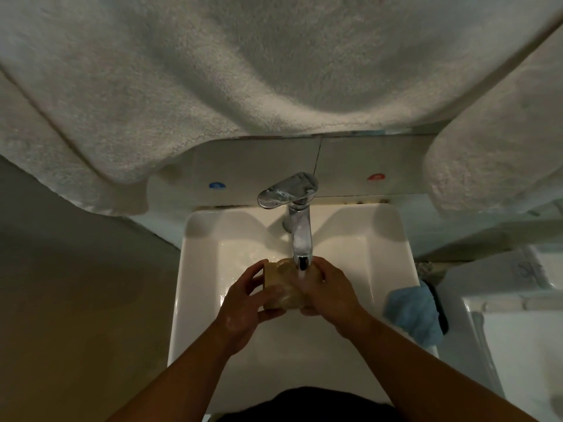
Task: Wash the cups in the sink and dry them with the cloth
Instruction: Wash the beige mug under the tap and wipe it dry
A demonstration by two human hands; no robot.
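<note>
A tan, translucent cup lies on its side over the white sink, right under the chrome tap, and water runs from the spout onto it. My left hand grips the cup's left end, thumb across its side. From the right, my right hand holds the other end with fingers curled round it. A blue cloth lies on the sink's right rim.
Big white towels hang overhead and reach down on both sides of the tap. A blue sticker and a red sticker mark the wall tiles. A dark brush lies beside the cloth.
</note>
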